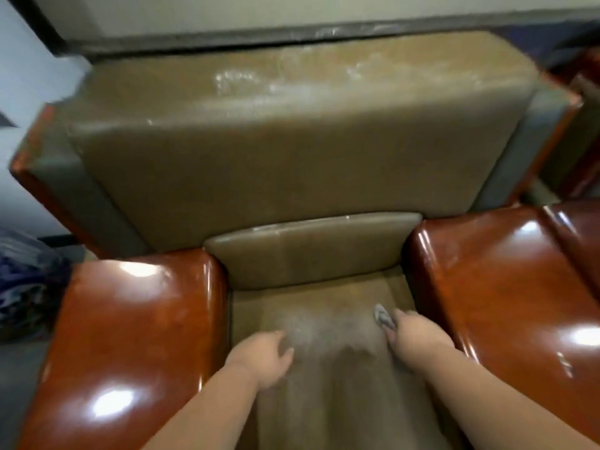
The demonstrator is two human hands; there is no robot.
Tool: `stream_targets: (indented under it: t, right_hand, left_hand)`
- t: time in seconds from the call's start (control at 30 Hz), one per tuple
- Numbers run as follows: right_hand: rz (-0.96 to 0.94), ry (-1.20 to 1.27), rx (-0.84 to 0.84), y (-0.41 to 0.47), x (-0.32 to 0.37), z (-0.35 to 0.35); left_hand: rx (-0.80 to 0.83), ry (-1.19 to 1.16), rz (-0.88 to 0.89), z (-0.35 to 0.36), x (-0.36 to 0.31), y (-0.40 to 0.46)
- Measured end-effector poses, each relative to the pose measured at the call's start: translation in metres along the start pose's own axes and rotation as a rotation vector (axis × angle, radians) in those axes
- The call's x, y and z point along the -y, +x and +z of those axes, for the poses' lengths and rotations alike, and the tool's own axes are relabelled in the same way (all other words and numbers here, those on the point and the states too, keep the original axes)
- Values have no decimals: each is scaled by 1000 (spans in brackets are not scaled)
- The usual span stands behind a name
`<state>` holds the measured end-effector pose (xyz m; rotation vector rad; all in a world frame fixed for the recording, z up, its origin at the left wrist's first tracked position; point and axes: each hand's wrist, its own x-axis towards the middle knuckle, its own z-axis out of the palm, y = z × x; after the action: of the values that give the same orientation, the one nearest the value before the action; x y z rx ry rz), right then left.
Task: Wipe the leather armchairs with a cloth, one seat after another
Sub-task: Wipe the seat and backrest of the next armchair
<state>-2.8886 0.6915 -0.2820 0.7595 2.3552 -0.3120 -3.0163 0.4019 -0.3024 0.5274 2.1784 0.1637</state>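
Observation:
A tan leather armchair (292,157) fills the view, with a tall back cushion, a small lumbar cushion (311,251) and a seat (311,319) between two glossy reddish-brown wooden armrests. My right hand (418,336) grips a small grey cloth (384,318) on the right side of the seat, close to the right armrest (506,287). My left hand (266,355) hovers over or rests on the left part of the seat with fingers loosely curled, holding nothing. A pale dusty patch shows on the seat between both hands.
The left armrest (130,345) borders the seat on the left. A second chair's wooden armrest (581,241) sits at the far right. Blue patterned fabric (29,287) lies at the left edge. A wall with a dark ledge (292,37) runs behind the chair.

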Motion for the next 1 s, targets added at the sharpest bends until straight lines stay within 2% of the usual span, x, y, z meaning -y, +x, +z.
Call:
stream_targets:
  t: [0.13,0.2,0.33,0.43,0.57,0.7,0.87,1.0]
  right_hand:
    - [-39,105,-72,-65,3,-102]
    - [-89,158,-115,-87,3,-135]
    - [-154,205,-263,-110,9,-174]
    - [-206,198,-284,-113,8,-198]
    - [-261,208,-286,-98,-10,-236]
    - [-294,214,-284,-75,-34,-274]
    - [-335,265,-334,-52,-61,-306]
    - [-359,338,-360,-43,-61,-314]
  left_hand:
    - [-191,-47,70,-98,-41,-61]
    - [-251,5,104,-139,-56,-84]
    - [-284,253,157,-201,-83,-122]
    - [-317,285,150,-233,-99,-141]
    - [-402,142,65,-248,-115,-147]
    - [-422,-1,-3,-247,-144,-145]
    - [-481,-35,2,-253,-180,-134]
    - [-470,41,10,-270,-187,-125]
